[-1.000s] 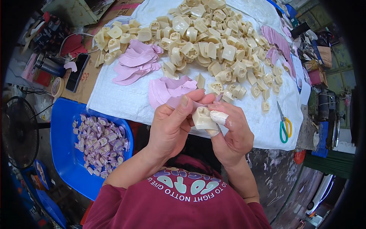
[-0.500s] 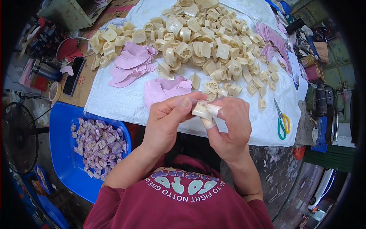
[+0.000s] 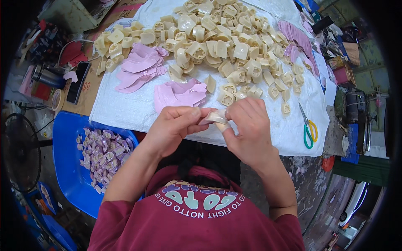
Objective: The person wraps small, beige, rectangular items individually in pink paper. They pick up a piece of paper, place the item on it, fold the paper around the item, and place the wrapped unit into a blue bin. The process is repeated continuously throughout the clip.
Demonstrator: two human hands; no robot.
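A small cream plastic piece (image 3: 216,118), judged light, stiff and fairly smooth, is pinched at its edges between the closed fingers of the left hand (image 3: 173,127) and right hand (image 3: 247,125), near the white cloth (image 3: 125,111).

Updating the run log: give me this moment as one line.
left hand: pinching cream piece | right hand: gripping same piece | cream pile: on white sheet | pink strips: beside hands | scissors: right
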